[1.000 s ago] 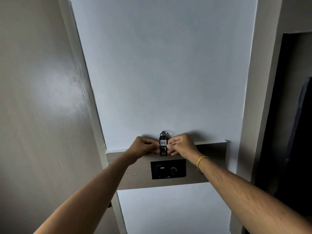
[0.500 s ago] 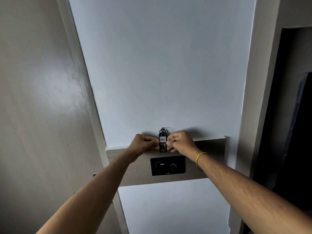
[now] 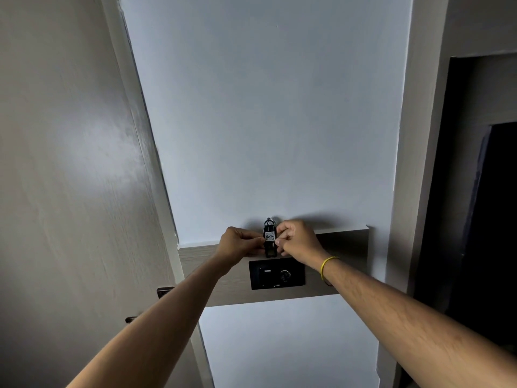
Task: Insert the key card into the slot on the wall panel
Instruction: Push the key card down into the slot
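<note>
Card [image 3: 270, 238]: small black plastic tag, long and flat, white label with "407", metal ring on top; held upright just above the panel [image 3: 276, 274].
Left hand [image 3: 241, 243]: fingers pinched on card's left edge.
Right hand [image 3: 296, 241]: fingers pinched on right edge; yellow band [image 3: 326, 266] at wrist.
Panel: black matte rectangle on wood-grain strip [image 3: 342, 265]; slot hard to make out.
Card's lower end: dark, blends with panel.

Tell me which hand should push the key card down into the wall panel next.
Probably right. Both hands pinch the key card, held upright just above the wall panel. The right hand grips its edge from higher up, above the panel, so it can press down; the left hand steadies from the side.
</note>
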Tool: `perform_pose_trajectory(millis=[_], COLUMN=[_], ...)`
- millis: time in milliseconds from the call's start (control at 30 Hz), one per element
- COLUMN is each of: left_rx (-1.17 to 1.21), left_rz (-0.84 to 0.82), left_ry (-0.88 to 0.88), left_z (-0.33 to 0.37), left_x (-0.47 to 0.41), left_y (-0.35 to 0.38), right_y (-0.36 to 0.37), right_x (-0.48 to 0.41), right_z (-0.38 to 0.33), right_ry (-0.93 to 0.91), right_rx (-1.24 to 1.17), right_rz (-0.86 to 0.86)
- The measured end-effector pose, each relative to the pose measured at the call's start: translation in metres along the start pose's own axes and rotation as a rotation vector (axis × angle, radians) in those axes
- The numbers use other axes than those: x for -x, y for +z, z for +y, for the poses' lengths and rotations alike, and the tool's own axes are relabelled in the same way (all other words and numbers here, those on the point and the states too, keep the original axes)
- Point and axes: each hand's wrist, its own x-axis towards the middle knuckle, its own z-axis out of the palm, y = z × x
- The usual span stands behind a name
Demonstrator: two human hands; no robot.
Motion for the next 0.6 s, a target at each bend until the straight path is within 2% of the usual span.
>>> perform_pose_trajectory(millis=[367, 600], left_rx=[-0.078, -0.185], left_rz=[0.043, 0.131], left_ry=[-0.012, 0.026], left_z=[-0.026, -0.037], left_x=[0.018, 0.024], left_y=[0.007, 0.012], right_y=[0.026, 0.039], right_x=[0.025, 0.032], right_z=[0.026, 0.029], right_ry=[-0.056, -0.117], right_rx=[0.062, 0.120], right_rz=[0.084, 0.150])
